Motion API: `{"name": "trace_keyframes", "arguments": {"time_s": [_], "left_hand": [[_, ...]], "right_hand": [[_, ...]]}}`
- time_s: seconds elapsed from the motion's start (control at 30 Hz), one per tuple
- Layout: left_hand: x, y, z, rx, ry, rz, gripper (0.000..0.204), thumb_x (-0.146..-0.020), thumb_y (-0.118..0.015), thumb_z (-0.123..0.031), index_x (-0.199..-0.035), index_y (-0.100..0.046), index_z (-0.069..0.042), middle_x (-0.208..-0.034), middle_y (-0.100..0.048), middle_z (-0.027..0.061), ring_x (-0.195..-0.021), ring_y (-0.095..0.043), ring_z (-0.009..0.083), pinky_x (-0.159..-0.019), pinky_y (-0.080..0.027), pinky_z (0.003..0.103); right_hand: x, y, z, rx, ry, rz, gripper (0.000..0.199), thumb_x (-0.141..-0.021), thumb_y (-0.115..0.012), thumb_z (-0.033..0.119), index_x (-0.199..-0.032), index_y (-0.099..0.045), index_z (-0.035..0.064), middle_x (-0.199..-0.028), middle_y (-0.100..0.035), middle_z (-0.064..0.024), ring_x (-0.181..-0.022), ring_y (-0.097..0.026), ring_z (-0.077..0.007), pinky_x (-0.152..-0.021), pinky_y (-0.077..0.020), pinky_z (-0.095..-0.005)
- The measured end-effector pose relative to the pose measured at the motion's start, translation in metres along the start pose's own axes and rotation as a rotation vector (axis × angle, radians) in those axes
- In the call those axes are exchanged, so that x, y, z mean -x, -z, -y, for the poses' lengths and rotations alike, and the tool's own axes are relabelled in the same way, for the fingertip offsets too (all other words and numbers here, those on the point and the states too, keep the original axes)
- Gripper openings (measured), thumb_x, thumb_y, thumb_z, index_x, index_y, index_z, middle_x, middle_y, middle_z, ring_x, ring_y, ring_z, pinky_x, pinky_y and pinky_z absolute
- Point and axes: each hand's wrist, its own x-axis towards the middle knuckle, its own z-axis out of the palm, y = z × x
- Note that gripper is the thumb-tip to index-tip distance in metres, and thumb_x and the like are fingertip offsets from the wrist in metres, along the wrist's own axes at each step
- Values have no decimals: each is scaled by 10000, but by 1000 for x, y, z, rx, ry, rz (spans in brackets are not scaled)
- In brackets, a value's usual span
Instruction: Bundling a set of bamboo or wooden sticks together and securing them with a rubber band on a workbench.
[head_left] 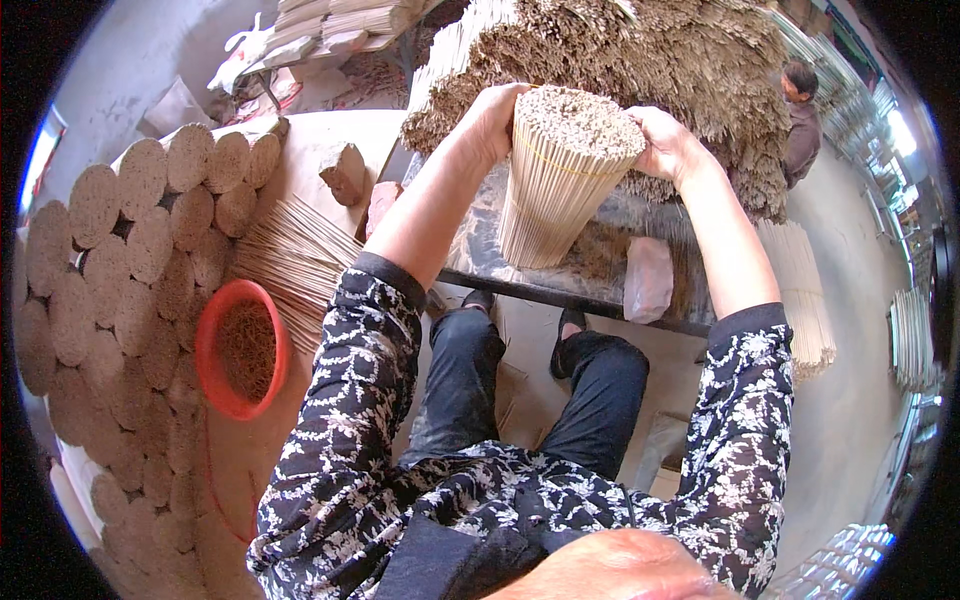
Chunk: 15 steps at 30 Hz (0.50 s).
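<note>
Both hands clasp a round, tan bundle of thin sticks [560,175], bound near its top by a yellow band and standing upright on a dark tabletop [480,255]. The left hand [490,120] presses against the bundle's upper left side, fingers curled over the rim of the stick ends; the right hand [665,140] cups the upper right side the same way. The bundle sits squarely between the two palms, its flat top of stick ends level with the fingers and its narrower foot well below them on the table.

Behind it rises a large loose heap of brown sticks [680,70]. To the left, finished round bundles [130,260] are stacked in rows, with a red plastic basin [215,385] of brownish material beside them. Another person [800,115] stands at the upper right.
</note>
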Motion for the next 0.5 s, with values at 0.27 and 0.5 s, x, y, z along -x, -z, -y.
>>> {"name": "trace_keyframes", "arguments": {"time_s": [0.27,0.5], "left_hand": [[38,-2,7,142,-115,221,522,-971,-353,-401,-1251,-524,4,-1208,-605,135,-1125,-556,267,-1009,-381,408],[67,-28,55,-187,-409,34,847,-912,-169,-690,-1385,-387,-23,-1346,-504,116,-1234,-478,241,-1081,-306,371]], "right_hand": [[53,20,-14,260,41,-215,740,-903,-341,639,-1244,-469,-5,-1038,-604,-169,-940,-595,-257,-814,-499,-387],[35,-12,-89,294,587,-177,888,-885,-122,721,-1447,-266,50,-1476,-327,-116,-1371,-275,-251,-1125,-199,-462]]}}
